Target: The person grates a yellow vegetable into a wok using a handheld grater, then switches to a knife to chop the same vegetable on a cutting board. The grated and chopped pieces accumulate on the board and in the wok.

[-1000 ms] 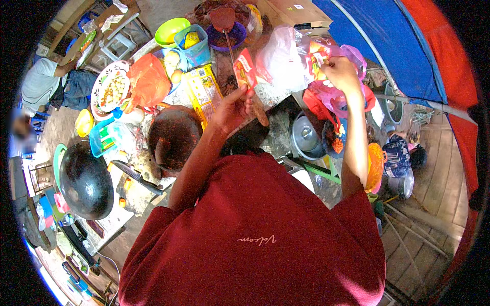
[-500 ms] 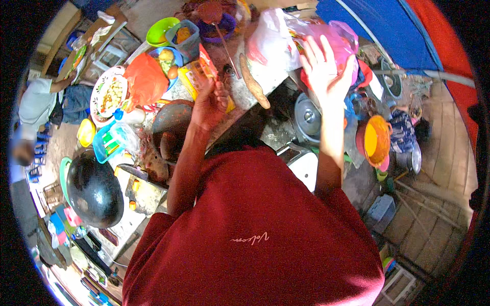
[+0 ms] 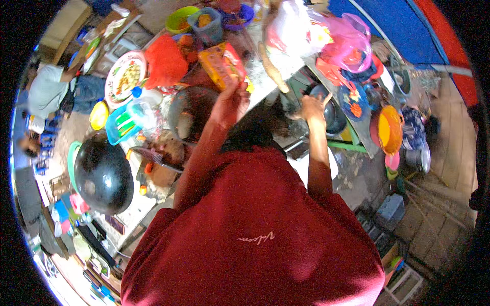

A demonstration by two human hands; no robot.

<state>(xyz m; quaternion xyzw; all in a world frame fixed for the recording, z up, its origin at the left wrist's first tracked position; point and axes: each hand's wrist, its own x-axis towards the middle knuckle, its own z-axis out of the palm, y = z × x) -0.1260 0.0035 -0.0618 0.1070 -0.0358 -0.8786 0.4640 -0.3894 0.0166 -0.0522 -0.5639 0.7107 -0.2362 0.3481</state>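
Observation:
My left hand point(image 3: 230, 107) is closed on a yellow and red packet point(image 3: 217, 66), held up over the near part of the stone-coloured table. Over the gap right of the table, my right hand point(image 3: 312, 109) is lowered beside a dark round pot point(image 3: 334, 116). Its thumb sticks out toward the pot, while the other fingers are partly hidden; whether they grip anything I cannot tell. A long wooden stick point(image 3: 273, 69) lies along the table's edge between my hands. Left of my left forearm stands a wide dark stone bowl point(image 3: 191, 109).
At the left are a black wok point(image 3: 102, 176), a blue basket point(image 3: 122, 125) and a patterned bowl of chopped food point(image 3: 113, 86). A red bag point(image 3: 166, 61) is behind them. Pink and white plastic bags point(image 3: 354, 43) and an orange pot point(image 3: 390, 130) are at right. A person point(image 3: 48, 92) is far left.
My right hand has dropped from its raised, spread position near the pink bag down beside the pot. My left hand still holds the packet. The whole view has shifted slightly.

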